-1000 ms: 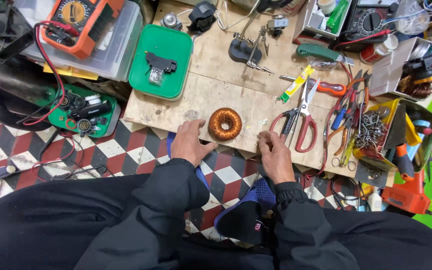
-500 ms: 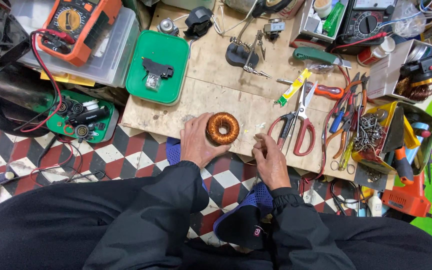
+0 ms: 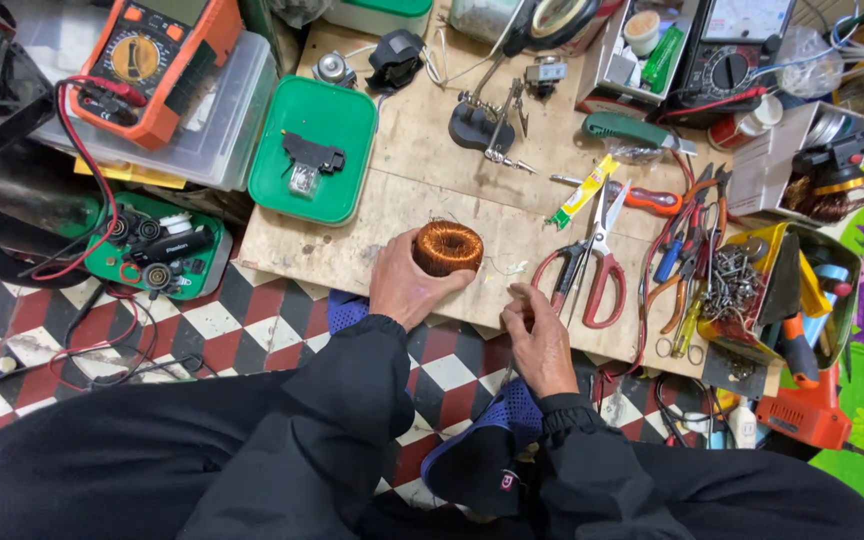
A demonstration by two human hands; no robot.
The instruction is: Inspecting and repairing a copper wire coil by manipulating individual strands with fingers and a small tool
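Fingers of my left hand [image 3: 407, 285] are clamped around a copper wire coil [image 3: 447, 247], holding it tilted at the near edge of the wooden board [image 3: 392, 200]. My right hand [image 3: 537, 335] rests at the board's edge just right of the coil, fingertips pinched together, apparently on a thin wire too fine to confirm. Red-handled scissors [image 3: 592, 265] lie just beyond the right hand, with pliers [image 3: 687, 240] and a box of screws [image 3: 727, 290] further right. Behind the coil sit a green tray [image 3: 317, 155] and, well left, an orange meter [image 3: 147, 60].
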